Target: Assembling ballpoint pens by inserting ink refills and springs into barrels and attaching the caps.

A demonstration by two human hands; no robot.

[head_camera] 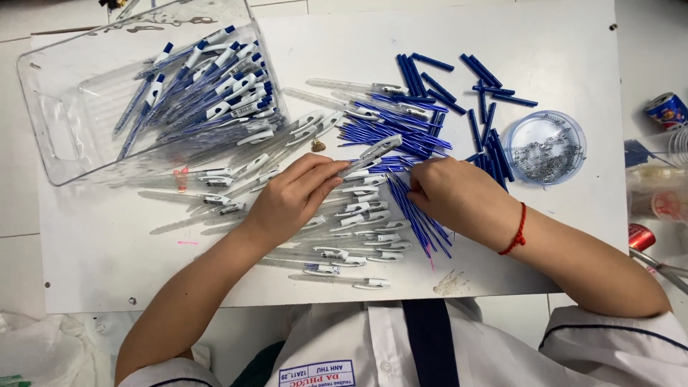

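The left hand (292,197) pinches a clear pen barrel (369,156) by its end, fingers closed on it. The right hand (459,198), loosely curled, rests fingertips on blue refills (416,215) lying mid-counter (107,251).

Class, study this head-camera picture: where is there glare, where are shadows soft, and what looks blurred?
Head view: even overhead light; glare streaks the clear plastic tray; only soft shadows under the left hand and right hand; the clear pen barrels smear slightly; the round tub of springs stays fairly sharp.
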